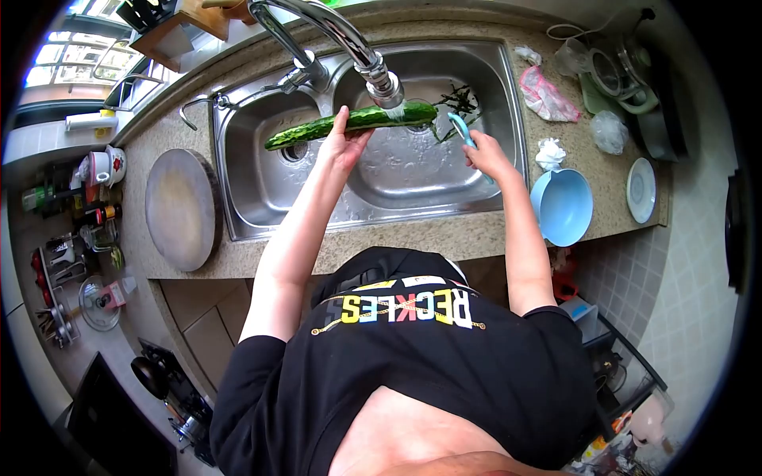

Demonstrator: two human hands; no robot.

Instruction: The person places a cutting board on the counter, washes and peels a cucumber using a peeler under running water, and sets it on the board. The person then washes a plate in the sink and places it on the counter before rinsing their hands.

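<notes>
My left hand [348, 144] grips a long green cucumber [317, 129] and holds it level above the double sink [373, 216]. Water runs from the chrome faucet [384, 86] onto the cucumber, near its right end. Paler stripes show along part of its skin. In my right hand [486, 155] is a light blue peeler [460, 127], its head just right of the cucumber's end and apart from it. Dark green peel strips [456, 101] lie in the right basin, behind the peeler. My left fingers are partly hidden behind the cucumber.
A round wooden cutting board [182, 208] lies on the counter left of the sink. To the right stand a light blue bowl [562, 208], a white plate [641, 190], crumpled paper [549, 154], a pink-and-white cloth or bag [548, 95] and a clear plastic bag [609, 132].
</notes>
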